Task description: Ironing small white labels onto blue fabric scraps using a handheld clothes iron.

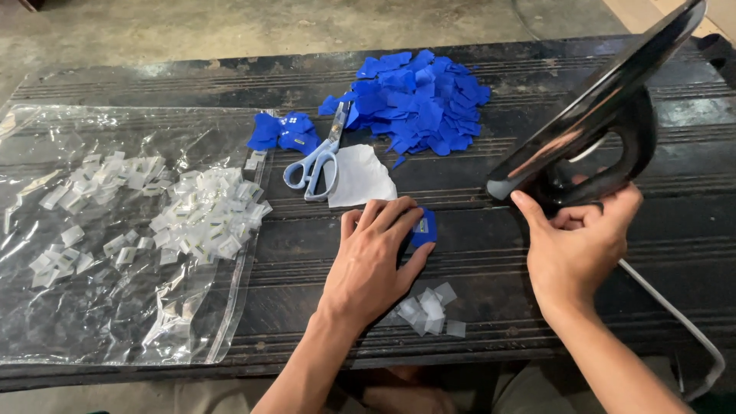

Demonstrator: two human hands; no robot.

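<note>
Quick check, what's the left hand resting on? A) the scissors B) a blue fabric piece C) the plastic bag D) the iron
B: the left hand lies flat on a blue fabric piece on the table; the scissors lie apart behind it, the plastic bag sits off to the side, and the iron is in the right hand.

The desk (491,253) is dark wood, grooved and worn, with a dull sheen. A clear plastic bag (115,307) lies on it, glossy and crinkled, under small translucent white plastic-looking tabs (207,218). The blue pieces (422,100) look like matt cloth. The scissors (318,157) have bright metal blades and smooth pale-blue plastic handles, beside a matt white paper scrap (360,176). The iron (598,115), gripped by the right hand (575,245), is glossy black plastic that mirrors the light.
</note>
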